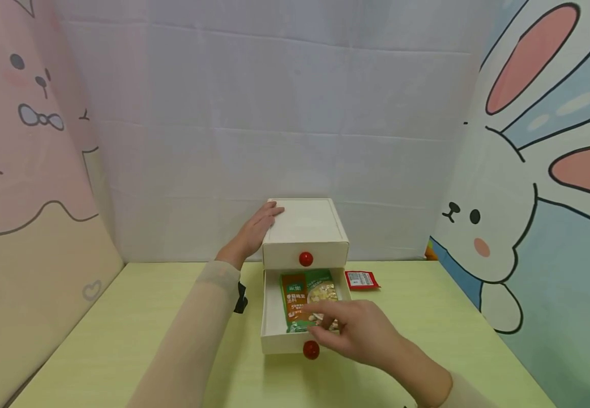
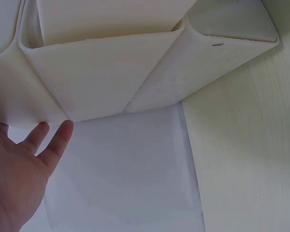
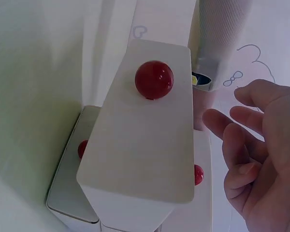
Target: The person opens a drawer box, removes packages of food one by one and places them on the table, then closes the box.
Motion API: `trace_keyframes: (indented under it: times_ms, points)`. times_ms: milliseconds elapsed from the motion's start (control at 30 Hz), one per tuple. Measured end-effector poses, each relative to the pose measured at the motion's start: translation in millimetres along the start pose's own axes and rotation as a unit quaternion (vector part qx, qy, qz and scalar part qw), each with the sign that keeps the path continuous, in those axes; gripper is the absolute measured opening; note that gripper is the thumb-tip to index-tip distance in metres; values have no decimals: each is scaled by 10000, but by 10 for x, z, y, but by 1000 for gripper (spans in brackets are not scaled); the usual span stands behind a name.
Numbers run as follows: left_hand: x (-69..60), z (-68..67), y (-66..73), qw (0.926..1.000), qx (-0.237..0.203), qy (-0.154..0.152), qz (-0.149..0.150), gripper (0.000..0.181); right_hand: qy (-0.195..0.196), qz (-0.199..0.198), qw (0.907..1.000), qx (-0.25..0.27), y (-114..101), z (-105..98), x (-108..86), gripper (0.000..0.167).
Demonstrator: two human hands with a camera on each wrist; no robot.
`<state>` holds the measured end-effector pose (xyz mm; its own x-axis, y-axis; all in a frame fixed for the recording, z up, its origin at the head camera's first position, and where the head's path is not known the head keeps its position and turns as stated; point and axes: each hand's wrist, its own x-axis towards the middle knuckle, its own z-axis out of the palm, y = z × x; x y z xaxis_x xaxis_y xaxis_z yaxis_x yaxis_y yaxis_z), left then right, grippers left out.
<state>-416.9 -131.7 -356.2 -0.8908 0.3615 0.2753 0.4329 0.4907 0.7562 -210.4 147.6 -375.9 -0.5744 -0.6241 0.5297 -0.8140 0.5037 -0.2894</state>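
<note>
A small white drawer cabinet (image 1: 306, 220) with red knobs stands against the back cloth. One drawer (image 1: 272, 342) below the top one is pulled out; its red knob (image 3: 154, 79) shows large in the right wrist view. Inside it lies a green and brown food packet (image 1: 295, 294) with a picture of food. My left hand (image 1: 252, 231) rests on the cabinet's upper left edge, fingers extended, and touches its side in the left wrist view. My right hand (image 1: 358, 333) hovers over the drawer's front right, fingers loosely bent, apart from the drawer front and holding nothing.
A red packet (image 1: 361, 280) with a white label lies on the table (image 1: 443, 351), right of the cabinet. Further drawers with red knobs (image 3: 198, 175) flank the pulled-out one in the right wrist view. Cartoon-printed cloths (image 1: 499, 226) hang at both sides.
</note>
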Motion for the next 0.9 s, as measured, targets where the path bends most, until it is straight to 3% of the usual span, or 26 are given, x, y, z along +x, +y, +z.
trace_keyframes:
  times_ms: [167, 367, 667, 900]
  points:
    - [8, 0, -11, 10000, 49, -25, 18, 58, -102, 145, 9995, -275, 66, -3, 155, 31]
    - [11, -3, -10, 10000, 21, -11, -23, 58, -710, 637, 9932, -663, 154, 27, 305, 29]
    - [5, -5, -19, 10000, -35, -84, 24, 58, -1782, 1737, 9646, -880, 279, 134, 496, 60]
    - [7, -7, -25, 9999, -82, -82, 60, 58, -2281, 1886, 9447, -1410, 308, 216, 558, 73]
